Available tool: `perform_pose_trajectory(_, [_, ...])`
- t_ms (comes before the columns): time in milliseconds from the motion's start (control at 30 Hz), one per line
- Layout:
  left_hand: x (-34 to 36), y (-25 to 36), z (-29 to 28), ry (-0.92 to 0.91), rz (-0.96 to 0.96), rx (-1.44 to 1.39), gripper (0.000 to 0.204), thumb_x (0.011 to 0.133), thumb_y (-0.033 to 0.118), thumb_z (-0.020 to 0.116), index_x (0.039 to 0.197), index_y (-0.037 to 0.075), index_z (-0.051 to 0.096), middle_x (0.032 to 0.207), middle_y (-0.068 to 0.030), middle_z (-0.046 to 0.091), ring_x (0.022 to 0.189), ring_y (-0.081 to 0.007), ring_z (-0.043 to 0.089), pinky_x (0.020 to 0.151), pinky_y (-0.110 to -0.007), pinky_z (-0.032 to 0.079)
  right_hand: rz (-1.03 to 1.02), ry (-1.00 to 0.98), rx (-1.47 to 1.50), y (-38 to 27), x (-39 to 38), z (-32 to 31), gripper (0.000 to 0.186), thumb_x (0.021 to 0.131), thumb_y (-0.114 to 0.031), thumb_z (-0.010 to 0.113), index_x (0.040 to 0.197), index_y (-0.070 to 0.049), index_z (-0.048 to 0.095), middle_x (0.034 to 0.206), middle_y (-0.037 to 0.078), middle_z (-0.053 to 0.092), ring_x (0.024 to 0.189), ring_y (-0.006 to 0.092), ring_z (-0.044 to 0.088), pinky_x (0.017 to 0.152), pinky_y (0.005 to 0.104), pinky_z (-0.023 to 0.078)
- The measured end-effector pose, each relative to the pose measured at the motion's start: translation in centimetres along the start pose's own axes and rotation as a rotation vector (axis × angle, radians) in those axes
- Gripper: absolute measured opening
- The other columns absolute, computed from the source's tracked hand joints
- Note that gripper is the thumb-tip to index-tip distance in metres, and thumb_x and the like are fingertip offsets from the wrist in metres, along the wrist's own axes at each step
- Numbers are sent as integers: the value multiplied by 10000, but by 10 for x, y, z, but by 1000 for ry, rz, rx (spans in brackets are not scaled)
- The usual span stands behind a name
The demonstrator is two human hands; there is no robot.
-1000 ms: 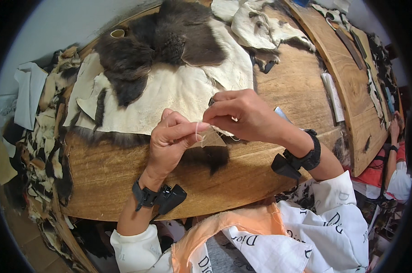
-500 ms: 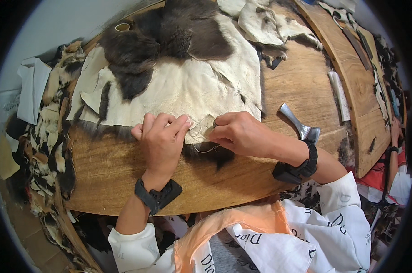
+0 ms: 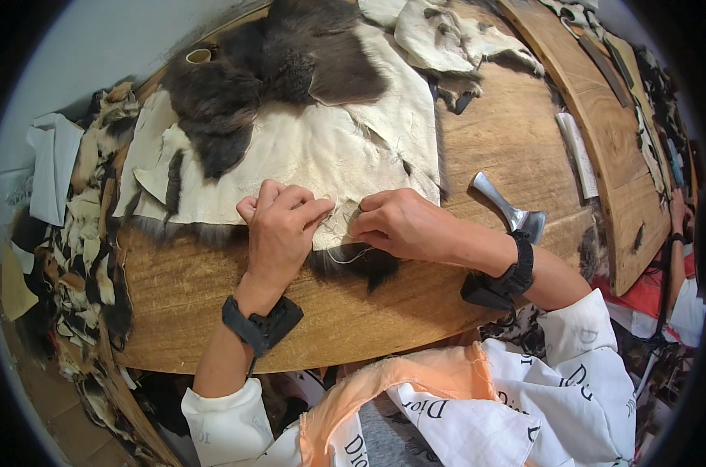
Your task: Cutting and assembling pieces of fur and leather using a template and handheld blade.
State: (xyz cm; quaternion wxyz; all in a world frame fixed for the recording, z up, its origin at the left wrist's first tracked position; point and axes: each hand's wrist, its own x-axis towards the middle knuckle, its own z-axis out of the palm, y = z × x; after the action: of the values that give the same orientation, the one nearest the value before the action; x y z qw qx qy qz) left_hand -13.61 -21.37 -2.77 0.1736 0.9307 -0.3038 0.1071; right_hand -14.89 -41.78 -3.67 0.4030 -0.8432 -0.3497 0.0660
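While the bare left hand (image 3: 281,232) and right hand (image 3: 409,226) curl narrowly at the near edge of the cream, dark-furred hide (image 3: 302,148) on the brown wooden table (image 3: 205,303), I cannot tell what they pinch; the hide looks soft, best held beside the thin white thread (image 3: 345,261).

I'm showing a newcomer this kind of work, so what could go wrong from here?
The pale thread lies in a loose loop near the left hand and right hand, so it might tangle or snag. It also crosses dark fur at the pale hide's near edge and could catch hairs. The metal tool lies beside the right wrist's strap, which might knock it.
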Motion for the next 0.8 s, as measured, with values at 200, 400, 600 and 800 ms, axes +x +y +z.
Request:
perform_pose_trajectory(200, [3, 2, 3, -38, -10, -87, 76, 718, 99, 651, 772, 137, 613, 753, 32, 527, 791, -166, 480, 736, -325, 254, 12, 11, 3, 1, 0, 3, 68, 715, -89, 615, 757, -49, 652, 695, 115, 588, 673, 290, 591, 631, 358, 477])
perform_pose_trajectory(400, [3, 1, 8, -90, -88, -104, 40, 804, 73, 505, 779, 103, 513, 791, -19, 477, 814, -199, 468, 725, -346, 256, -2, 75, 4, -3, -11, -2, 65, 712, -75, 613, 758, -44, 646, 690, 109, 583, 657, 292, 585, 607, 367, 469])
perform_pose_trajectory(600, [7, 1, 11, -131, -139, -149, 34, 832, 82, 481, 807, 88, 504, 805, -42, 481, 838, -217, 469, 717, -350, 264, 64, 96, -69, -25, -56, -41, 96, 700, -37, 614, 788, -45, 651, 652, 96, 555, 597, 265, 564, 537, 362, 446])
perform_pose_trajectory(800, [6, 0, 12, -185, -163, -37, 29, 830, 76, 499, 806, 89, 511, 812, -40, 489, 846, -218, 467, 732, -360, 273, 26, -106, 321, -53, -79, -83, 157, 684, 7, 635, 823, -60, 664, 595, 63, 503, 541, 213, 519, 486, 318, 392])
